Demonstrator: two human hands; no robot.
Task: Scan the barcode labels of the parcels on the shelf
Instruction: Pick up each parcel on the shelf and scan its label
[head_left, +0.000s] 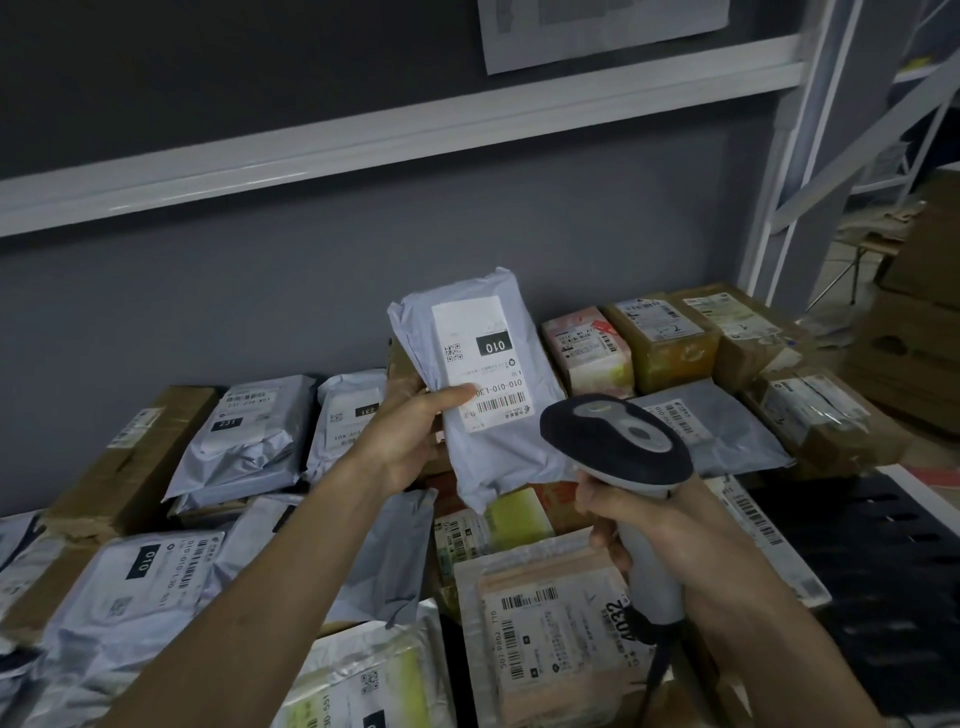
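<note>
Hands: left holds one parcel; right one scanner.

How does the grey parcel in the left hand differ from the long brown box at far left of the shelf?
The held grey parcel is a soft, wrinkled poly bag; the long brown box is rigid taped cardboard. The parcel is lifted upright, gripped by the left hand, label facing the camera upside down; the box lies flat among the pile. The parcel's label is large, the box's small. The scanner in the right hand points toward the parcel. Both carry white shipping labels.
</note>
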